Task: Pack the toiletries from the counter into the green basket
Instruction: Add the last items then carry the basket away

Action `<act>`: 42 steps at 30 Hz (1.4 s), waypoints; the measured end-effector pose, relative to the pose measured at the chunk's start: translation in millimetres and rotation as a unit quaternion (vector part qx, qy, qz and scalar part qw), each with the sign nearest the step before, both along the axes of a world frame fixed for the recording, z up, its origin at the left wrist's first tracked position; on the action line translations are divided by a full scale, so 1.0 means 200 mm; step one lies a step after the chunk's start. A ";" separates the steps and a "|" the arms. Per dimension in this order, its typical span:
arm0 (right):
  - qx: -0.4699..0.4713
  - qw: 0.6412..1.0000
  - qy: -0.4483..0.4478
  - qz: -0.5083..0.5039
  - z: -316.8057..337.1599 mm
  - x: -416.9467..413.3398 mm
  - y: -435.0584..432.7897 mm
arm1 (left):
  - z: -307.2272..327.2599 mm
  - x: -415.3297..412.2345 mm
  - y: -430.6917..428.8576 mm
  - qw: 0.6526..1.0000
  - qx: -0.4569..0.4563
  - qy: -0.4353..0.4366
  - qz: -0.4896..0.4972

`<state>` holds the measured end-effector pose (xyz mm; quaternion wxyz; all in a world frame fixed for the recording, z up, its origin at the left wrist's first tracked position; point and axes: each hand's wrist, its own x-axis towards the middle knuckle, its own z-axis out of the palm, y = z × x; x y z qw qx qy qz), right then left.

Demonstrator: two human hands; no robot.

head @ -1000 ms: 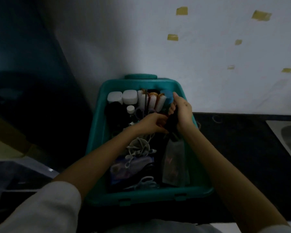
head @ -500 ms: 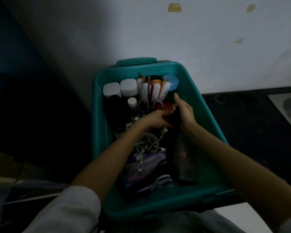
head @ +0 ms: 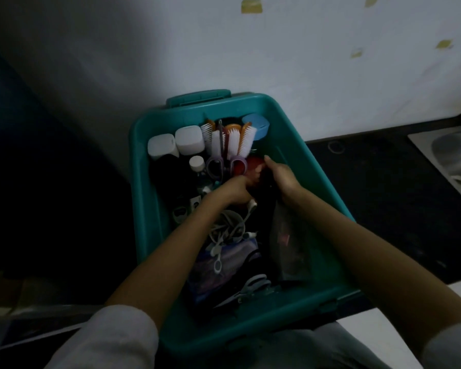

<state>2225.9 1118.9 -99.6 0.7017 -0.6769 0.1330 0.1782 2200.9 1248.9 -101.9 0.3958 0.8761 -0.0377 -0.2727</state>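
Both hands [head: 261,182] obscure something dark in basket [head: 141,209].

Dim and murky throughout. Dark object between left hand [head: 236,191] and right hand [head: 281,177], too shadowed to identify. Steel sink [head: 453,158] cropped by right edge. Green basket [head: 141,209] floor buried under clutter.

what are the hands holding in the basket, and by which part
Both hands, left hand and right hand, close on a dark item inside the green basket, near its upper end. What the item is cannot be told.
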 end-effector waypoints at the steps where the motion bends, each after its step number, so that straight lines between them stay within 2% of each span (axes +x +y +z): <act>1: -0.018 1.000 -0.003 0.013 0.00 0.00 0.00 | 0.00 0.00 0.00 1.000 0.014 0.000 -0.003; 7: -0.056 0.995 -0.012 0.085 0.05 -0.01 0.04 | 0.05 0.00 0.00 0.995 0.098 0.011 -0.021; 13: -0.108 0.979 -0.073 0.154 0.04 -0.02 0.06 | 0.07 0.03 0.03 0.984 0.173 0.022 -0.043; 17: -0.181 0.955 -0.111 0.209 0.01 -0.02 0.04 | 0.07 0.02 0.02 0.980 0.194 0.013 -0.042; 19: -0.244 0.928 -0.136 0.247 -0.01 -0.03 0.04 | 0.06 0.01 0.00 0.979 0.198 0.000 -0.051; 22: -0.353 0.863 -0.224 0.285 -0.07 -0.05 0.06 | 0.04 0.00 -0.02 0.975 0.206 -0.003 -0.083; 25: -0.388 0.845 -0.250 0.269 -0.09 -0.06 0.07 | 0.01 -0.01 -0.03 0.971 0.213 0.008 -0.105; 29: -0.516 0.780 -0.256 0.243 -0.10 -0.07 0.04 | 0.02 0.00 -0.02 0.972 0.207 0.016 -0.111; 33: -0.531 0.771 -0.253 0.244 -0.10 -0.06 0.01 | 0.01 0.01 -0.03 0.973 0.195 0.024 -0.122; 38: -0.559 0.739 -0.243 0.285 -0.11 -0.06 -0.02 | 0.00 0.00 -0.04 0.972 0.202 0.011 -0.122; 40: -0.545 0.746 -0.236 0.301 -0.11 -0.05 -0.03 | 0.00 -0.01 -0.04 0.972 0.202 0.011 -0.121; 42: -0.508 0.776 -0.221 0.302 -0.11 -0.03 -0.03 | 0.01 -0.01 -0.04 0.971 0.200 0.011 -0.127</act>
